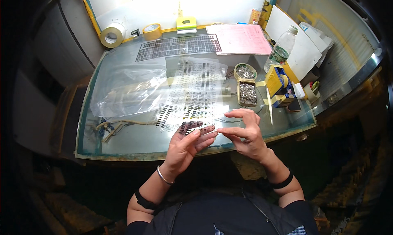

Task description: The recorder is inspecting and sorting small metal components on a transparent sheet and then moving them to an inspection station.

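A clear plastic sheet (pixel 199 85) with rows of small black marks lies across the middle of the table, its near end raised toward me. My left hand (pixel 184 149) grips that near end, thumb on top and fingers beneath, seen through the film. Beside the sheet's near right corner is my right hand (pixel 250 136). Its index finger curves up, apart from the lower fingertip, which meets or almost meets the corner. Whether anything tiny sits on that fingertip is too small to tell. Beyond the right hand stand a square tin (pixel 247 93) and a round tin (pixel 245 71) of small silvery pieces.
Clear plastic bags (pixel 129 89) cover the left side. Tape rolls (pixel 112 35), a dark-gridded sheet (pixel 178 46) and pink paper (pixel 239 39) lie at the back. Rightward are a plastic bottle (pixel 281 48), a blue tape dispenser (pixel 278 85) and white tweezers (pixel 269 106).
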`<state>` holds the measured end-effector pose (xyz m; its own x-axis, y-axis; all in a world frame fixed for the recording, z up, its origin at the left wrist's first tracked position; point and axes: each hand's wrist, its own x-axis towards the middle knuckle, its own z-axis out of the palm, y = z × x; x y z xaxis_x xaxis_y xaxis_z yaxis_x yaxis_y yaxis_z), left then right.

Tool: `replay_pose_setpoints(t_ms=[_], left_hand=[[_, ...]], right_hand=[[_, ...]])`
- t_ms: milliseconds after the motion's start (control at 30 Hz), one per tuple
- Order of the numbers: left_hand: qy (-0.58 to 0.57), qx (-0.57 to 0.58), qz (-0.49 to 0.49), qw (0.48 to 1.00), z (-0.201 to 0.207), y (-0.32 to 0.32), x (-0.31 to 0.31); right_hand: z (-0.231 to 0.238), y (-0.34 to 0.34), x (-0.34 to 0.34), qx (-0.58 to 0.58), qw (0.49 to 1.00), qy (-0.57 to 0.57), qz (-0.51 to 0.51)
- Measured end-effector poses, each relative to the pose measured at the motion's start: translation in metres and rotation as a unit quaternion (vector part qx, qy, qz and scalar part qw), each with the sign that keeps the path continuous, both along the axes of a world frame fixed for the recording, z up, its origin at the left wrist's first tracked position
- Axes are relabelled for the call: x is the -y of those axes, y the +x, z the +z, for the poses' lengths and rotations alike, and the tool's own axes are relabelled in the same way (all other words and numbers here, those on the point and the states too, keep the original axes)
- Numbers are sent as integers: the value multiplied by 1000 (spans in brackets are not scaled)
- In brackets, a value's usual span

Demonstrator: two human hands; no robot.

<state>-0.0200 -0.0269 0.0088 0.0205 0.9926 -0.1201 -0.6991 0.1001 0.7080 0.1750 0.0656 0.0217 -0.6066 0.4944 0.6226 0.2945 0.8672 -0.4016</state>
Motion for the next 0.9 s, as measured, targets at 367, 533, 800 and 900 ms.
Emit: replay_pose_setpoints(t_ms=[367, 533, 800, 900], left_hand=[[8, 19, 4, 1000, 0, 1, -2], [-1, 25, -13, 1000, -6, -1, -1], [-22, -23, 8, 999, -4, 2, 1], [-6, -24, 19, 1000, -1, 6, -1]], right_hand=[[-1, -6, -9, -4, 986, 164, 20], [-1, -3, -15, -3, 987, 146, 73], [50, 78, -64, -51, 960, 44, -272], [58, 137, -102, -18, 942, -91, -324]])
